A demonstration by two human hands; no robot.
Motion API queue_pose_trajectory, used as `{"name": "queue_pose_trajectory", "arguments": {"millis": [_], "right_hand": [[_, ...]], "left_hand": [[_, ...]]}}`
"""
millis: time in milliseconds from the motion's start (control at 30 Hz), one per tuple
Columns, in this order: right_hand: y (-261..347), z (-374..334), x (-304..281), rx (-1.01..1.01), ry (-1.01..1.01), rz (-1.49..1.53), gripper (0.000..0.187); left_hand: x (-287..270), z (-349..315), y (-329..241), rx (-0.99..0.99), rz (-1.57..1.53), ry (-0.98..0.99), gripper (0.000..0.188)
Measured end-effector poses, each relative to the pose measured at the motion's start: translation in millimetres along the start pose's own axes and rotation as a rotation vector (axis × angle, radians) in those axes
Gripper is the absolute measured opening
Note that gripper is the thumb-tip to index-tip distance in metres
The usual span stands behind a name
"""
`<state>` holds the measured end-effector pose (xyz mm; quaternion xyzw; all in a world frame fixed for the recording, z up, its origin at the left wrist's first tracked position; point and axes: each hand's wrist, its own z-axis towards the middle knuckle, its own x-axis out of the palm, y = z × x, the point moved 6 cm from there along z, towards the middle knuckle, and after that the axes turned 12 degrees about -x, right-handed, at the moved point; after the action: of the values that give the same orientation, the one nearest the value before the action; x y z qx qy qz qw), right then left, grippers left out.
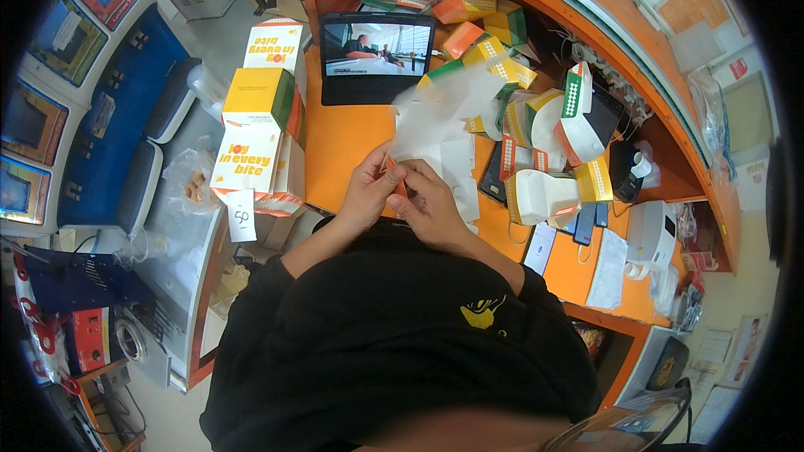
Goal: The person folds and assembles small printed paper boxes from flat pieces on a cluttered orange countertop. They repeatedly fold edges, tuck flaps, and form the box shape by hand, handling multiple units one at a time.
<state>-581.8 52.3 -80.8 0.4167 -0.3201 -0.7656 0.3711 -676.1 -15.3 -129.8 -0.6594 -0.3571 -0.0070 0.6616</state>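
Observation:
Above the front edge of the orange desk [349, 130], my left hand [367, 194] and my right hand [430, 204] meet with fingers closed. Between them they pinch the orange-printed edge of a part-folded carton [455, 153]. The carton's white inside faces up, and its panels spread away from my hands. My fingers hide part of the gripped edge. To the right of it lie folded food boxes [536, 196] in white, orange, green and yellow.
A tablet [375, 57] playing a video stands at the back of the desk. Stacked flat cartons [251, 151] are at the left. More folded boxes [466, 7] pile up on the far side. Phones [540, 248], a cloth [608, 269] and a white machine [653, 234] sit at the right.

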Motion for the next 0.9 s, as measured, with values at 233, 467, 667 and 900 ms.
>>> {"name": "queue_pose_trajectory", "arguments": {"millis": [233,467,667,900], "right_hand": [[29,3,-50,-0.046,-0.386,-0.829,0.044],[-14,-11,-109,0.218,-0.626,-0.459,0.011],[18,-6,-81,-0.138,-0.369,-0.641,0.015],[29,-4,-40,-0.203,-0.264,-0.467,0.018]], "left_hand": [[-14,4,4,0.078,0.102,-0.226,0.04],[-3,1,31,-0.543,0.38,0.067,0.055],[19,5,15,-0.195,0.285,0.224,0.046],[9,9,0,-0.097,-0.143,-0.02,0.028]]}}
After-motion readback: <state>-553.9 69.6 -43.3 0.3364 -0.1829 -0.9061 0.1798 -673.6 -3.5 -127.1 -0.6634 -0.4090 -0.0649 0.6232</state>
